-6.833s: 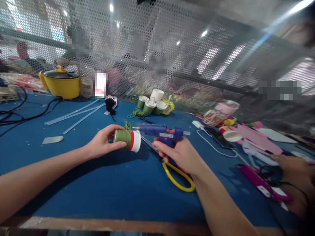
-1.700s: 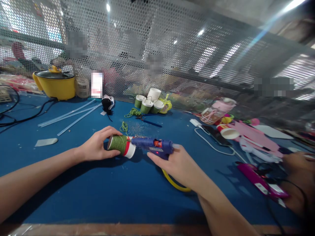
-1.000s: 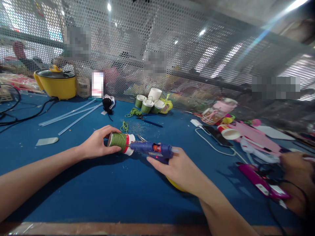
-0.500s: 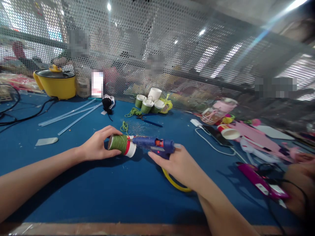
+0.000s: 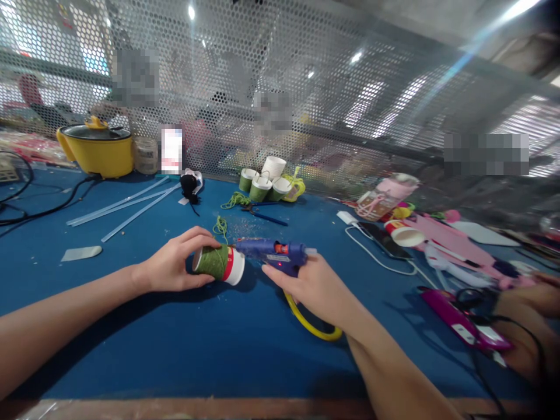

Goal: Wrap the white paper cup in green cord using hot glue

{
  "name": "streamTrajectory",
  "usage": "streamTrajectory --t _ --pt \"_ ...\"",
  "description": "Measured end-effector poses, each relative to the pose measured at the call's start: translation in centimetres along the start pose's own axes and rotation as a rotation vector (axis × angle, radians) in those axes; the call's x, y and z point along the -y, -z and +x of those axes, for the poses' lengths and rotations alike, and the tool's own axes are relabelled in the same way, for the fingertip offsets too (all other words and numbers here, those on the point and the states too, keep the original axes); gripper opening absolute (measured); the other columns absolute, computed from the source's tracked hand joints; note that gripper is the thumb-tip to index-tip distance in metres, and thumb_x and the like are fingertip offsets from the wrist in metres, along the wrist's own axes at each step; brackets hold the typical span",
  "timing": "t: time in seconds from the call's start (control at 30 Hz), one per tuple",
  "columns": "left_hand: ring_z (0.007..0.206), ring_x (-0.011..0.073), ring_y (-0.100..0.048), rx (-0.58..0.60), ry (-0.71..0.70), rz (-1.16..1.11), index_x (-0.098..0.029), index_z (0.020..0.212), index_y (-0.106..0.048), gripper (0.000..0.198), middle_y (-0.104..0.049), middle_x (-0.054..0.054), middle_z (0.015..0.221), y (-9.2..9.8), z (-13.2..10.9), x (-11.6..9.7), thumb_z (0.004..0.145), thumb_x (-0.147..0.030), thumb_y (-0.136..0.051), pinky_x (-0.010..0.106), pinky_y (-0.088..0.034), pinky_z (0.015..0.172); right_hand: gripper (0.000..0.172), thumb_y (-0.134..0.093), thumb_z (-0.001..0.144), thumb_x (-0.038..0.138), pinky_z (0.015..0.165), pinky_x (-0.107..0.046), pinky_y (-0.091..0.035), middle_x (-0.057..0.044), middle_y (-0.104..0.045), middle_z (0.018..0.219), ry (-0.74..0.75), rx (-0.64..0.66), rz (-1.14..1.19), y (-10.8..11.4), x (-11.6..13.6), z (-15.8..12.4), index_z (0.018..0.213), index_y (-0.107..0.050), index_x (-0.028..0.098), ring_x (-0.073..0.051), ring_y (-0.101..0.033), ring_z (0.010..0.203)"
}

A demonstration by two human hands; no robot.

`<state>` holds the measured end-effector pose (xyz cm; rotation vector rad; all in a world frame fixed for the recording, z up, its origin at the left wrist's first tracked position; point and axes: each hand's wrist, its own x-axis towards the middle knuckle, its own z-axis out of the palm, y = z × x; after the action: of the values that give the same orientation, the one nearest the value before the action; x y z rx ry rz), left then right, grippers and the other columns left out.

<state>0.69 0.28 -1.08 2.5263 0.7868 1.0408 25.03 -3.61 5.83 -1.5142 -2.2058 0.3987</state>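
My left hand (image 5: 181,262) grips a paper cup (image 5: 236,266) that lies on its side, its white and red end pointing right. Green yarn (image 5: 212,261) is wound around much of the cup, and a loose bunch of the yarn lies just behind it. In my right hand (image 5: 312,289) is a blue hot glue gun (image 5: 273,251) with a small red light showing. Its nozzle is at the cup, by the edge between yarn and red band; whether it touches I cannot tell. A clear glue stick (image 5: 310,252) pokes out of the gun's back.
Several green-wrapped cups (image 5: 261,188) stand at the back near pliers (image 5: 269,217). Clear glue sticks (image 5: 126,204) and a yellow electric pot (image 5: 98,151) are at left. On the right are a phone (image 5: 385,240), a purple power strip (image 5: 459,321) and another person's arm (image 5: 525,315).
The glue gun has shifted slightly left and up along the cup. The cup has turned a little, with its white end tipped lower. Both hands keep their hold.
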Motion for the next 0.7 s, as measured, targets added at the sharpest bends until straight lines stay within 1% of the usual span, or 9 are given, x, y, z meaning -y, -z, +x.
streamTrajectory --t 0.07,0.2,0.37,0.47,0.57,0.7 --pt "0.103 0.0233 -0.054 0.011 -0.007 0.011 -0.018 0.111 -0.048 0.043 -0.052 0.011 0.11 0.04 -0.06 0.0 0.072 -0.025 -0.065 0.037 -0.048 0.089 0.013 -0.055 0.078 0.027 0.056 -0.026 -0.045 0.002 -0.063 0.056 -0.004 0.012 0.003 0.18 0.02 -0.16 0.073 -0.065 0.019 -0.013 -0.051 0.047" --pt "0.104 0.024 -0.053 0.03 -0.039 0.044 -0.018 0.111 -0.047 0.041 -0.051 0.012 0.112 0.09 -0.11 -0.1 0.074 -0.024 -0.062 0.038 -0.048 0.089 0.012 -0.055 0.078 0.026 0.057 -0.028 -0.046 0.002 -0.064 0.056 0.02 0.016 0.024 0.38 0.15 -0.29 0.074 -0.065 0.021 -0.015 -0.054 0.05" --pt "0.106 0.0244 -0.052 0.039 -0.084 0.08 -0.018 0.112 -0.046 0.039 -0.051 0.013 0.112 0.16 -0.05 -0.25 0.076 -0.023 -0.06 0.038 -0.048 0.09 0.013 -0.055 0.078 0.026 0.052 -0.026 -0.043 0.003 -0.062 0.053 -0.043 0.011 0.024 0.24 0.42 -0.12 0.068 -0.063 0.02 -0.014 -0.053 0.047" --pt "0.106 0.0243 -0.052 0.046 -0.082 0.084 -0.018 0.112 -0.046 0.039 -0.05 0.013 0.113 0.18 -0.04 -0.29 0.076 -0.022 -0.06 0.038 -0.048 0.09 0.014 -0.055 0.078 0.027 0.052 -0.026 -0.043 0.002 -0.063 0.056 -0.049 0.029 0.019 0.23 0.32 -0.21 0.071 -0.063 0.019 -0.014 -0.051 0.046" --pt "0.106 0.0237 -0.052 0.033 -0.081 0.071 -0.018 0.112 -0.045 0.039 -0.05 0.013 0.113 0.13 -0.07 -0.23 0.076 -0.021 -0.06 0.038 -0.048 0.09 0.015 -0.054 0.078 0.029 0.054 -0.026 -0.044 0.001 -0.064 0.06 -0.014 0.041 0.017 0.26 0.08 -0.4 0.076 -0.064 0.018 -0.013 -0.051 0.047" --pt "0.105 0.0237 -0.052 0.034 -0.074 0.06 -0.018 0.112 -0.044 0.04 -0.049 0.013 0.113 0.08 -0.08 -0.15 0.076 -0.021 -0.061 0.038 -0.047 0.089 0.014 -0.055 0.077 0.027 0.056 -0.026 -0.046 0.0 -0.065 0.063 -0.005 0.012 0.026 0.2 -0.05 -0.46 0.075 -0.065 0.018 -0.015 -0.055 0.054"
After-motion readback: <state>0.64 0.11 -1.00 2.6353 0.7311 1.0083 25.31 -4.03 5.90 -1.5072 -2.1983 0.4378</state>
